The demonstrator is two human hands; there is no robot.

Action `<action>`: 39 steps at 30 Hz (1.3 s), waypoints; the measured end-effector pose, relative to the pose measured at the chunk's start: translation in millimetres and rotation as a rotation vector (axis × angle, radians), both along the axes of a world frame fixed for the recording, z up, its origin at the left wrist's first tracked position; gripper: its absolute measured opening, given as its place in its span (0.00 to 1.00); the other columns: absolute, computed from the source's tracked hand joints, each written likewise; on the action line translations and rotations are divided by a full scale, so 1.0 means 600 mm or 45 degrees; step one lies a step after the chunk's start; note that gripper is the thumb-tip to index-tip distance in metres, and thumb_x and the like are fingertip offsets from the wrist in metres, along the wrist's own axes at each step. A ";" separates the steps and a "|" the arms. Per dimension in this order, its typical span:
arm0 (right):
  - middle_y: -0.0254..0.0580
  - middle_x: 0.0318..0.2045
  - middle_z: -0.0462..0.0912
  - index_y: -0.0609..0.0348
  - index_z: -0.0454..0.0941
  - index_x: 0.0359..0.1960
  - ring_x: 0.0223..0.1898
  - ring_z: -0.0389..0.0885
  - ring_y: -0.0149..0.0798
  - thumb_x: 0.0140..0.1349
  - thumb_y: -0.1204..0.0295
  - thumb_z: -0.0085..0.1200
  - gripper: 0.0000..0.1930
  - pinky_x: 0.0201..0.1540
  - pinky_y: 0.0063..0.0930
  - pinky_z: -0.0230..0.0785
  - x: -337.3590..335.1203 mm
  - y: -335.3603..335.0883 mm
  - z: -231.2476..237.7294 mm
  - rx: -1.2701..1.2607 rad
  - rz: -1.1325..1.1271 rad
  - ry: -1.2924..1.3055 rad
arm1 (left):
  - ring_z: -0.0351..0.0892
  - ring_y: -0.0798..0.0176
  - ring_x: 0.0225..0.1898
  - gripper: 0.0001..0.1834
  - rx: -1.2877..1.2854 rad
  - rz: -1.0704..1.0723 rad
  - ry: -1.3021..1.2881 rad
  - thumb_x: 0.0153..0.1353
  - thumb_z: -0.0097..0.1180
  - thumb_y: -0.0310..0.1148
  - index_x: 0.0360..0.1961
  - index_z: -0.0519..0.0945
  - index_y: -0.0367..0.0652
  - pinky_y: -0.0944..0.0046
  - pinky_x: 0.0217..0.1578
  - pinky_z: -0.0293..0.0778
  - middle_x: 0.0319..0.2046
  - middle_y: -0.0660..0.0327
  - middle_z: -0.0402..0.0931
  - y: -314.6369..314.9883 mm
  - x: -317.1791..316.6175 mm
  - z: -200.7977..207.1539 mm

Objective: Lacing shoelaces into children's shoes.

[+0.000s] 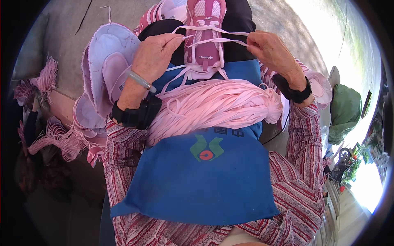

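A pink shoe upper (206, 45) lies across my lap, its tongue showing and a pale pink shoelace (234, 31) threaded through it. My left hand (155, 56), left of the upper, pinches the lace near its tip. On the right, my right hand (269, 48) is closed on two strands of the same lace, which stretch from the upper to my fingers. Nearer to me, a thick bundle of pink shoelaces (213, 102) rests on my blue apron (201, 180), tied together at its right end.
Several pink and white shoe uppers (111, 53) are stacked at my left. More lace bundles (57, 139) hang at the far left. Another upper (318, 86) lies past my right wrist, beside a green cloth-like thing (345, 108). Concrete floor (271, 16) extends beyond my knees.
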State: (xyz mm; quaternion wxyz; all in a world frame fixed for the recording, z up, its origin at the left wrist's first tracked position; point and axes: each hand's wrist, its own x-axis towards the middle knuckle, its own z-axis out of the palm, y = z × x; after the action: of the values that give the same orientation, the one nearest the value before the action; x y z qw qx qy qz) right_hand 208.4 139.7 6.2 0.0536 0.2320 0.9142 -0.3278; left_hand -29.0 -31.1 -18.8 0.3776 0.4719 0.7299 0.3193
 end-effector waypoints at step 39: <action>0.43 0.25 0.72 0.61 0.76 0.35 0.29 0.73 0.44 0.59 0.70 0.49 0.08 0.33 0.31 0.66 -0.058 -0.005 -0.030 0.216 -0.149 0.374 | 0.77 0.61 0.29 0.12 0.018 0.096 -0.022 0.56 0.52 0.38 0.35 0.79 0.41 0.66 0.35 0.72 0.28 0.60 0.78 0.067 0.012 -0.018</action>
State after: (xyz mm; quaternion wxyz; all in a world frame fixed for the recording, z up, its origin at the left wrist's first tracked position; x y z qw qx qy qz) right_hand 173.5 136.7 -11.8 -0.1196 0.2381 0.9215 -0.2825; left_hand -21.9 9.2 -29.8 0.3681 0.4441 0.7415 0.3426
